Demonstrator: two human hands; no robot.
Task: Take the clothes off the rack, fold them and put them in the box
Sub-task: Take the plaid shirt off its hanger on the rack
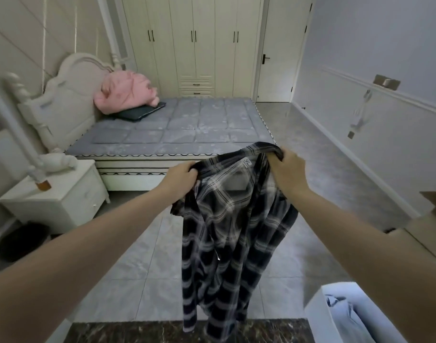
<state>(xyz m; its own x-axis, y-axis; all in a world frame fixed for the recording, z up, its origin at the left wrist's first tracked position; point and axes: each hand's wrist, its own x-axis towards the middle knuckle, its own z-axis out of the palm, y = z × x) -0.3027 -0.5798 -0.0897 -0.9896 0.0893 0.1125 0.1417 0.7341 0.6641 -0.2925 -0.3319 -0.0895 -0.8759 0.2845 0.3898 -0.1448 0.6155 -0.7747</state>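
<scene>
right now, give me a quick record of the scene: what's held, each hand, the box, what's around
held item: plaid shirt, dark with pale checks, hanging unfolded in the air
left hand: left hand grips the shirt's shoulder
right hand: right hand grips the collar edge
box: white box at lower right, light blue garment inside
nearby surface: dark marble top below the shirt's hem
background: bed with pink pillow, white nightstand
fold status: not yet folded
</scene>
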